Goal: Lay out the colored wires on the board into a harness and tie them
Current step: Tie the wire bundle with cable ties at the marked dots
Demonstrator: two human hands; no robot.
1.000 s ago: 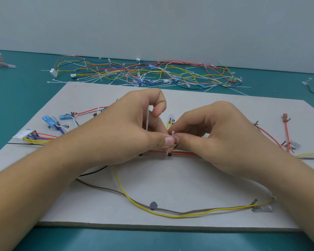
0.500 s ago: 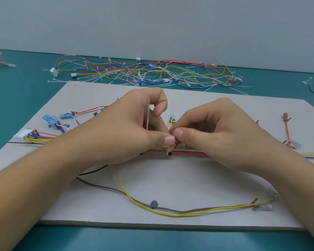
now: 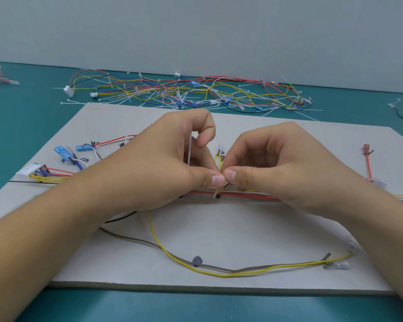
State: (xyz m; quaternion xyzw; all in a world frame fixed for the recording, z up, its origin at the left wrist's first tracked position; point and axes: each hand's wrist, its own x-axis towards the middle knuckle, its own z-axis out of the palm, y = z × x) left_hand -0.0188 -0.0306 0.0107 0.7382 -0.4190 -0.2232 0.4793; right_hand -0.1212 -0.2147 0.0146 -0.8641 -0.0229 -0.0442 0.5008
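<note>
Wires (image 3: 242, 195) lay bunched on board (image 3: 219, 240); left hand (image 3: 163, 163) and right hand (image 3: 277, 168) had fingers pinched on cable tie (image 3: 190, 149). Risk, my read: tie could've slipped from the pinch, letting wires spread.

Left grip (image 3: 172, 163) and right grip (image 3: 277, 166) close together, both in tight pinches, forearms inward

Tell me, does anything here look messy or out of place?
A tangled heap of wires and cable ties sprawls on the table behind the board. At the board's front, a yellow wire and grey wire sag untied.
</note>
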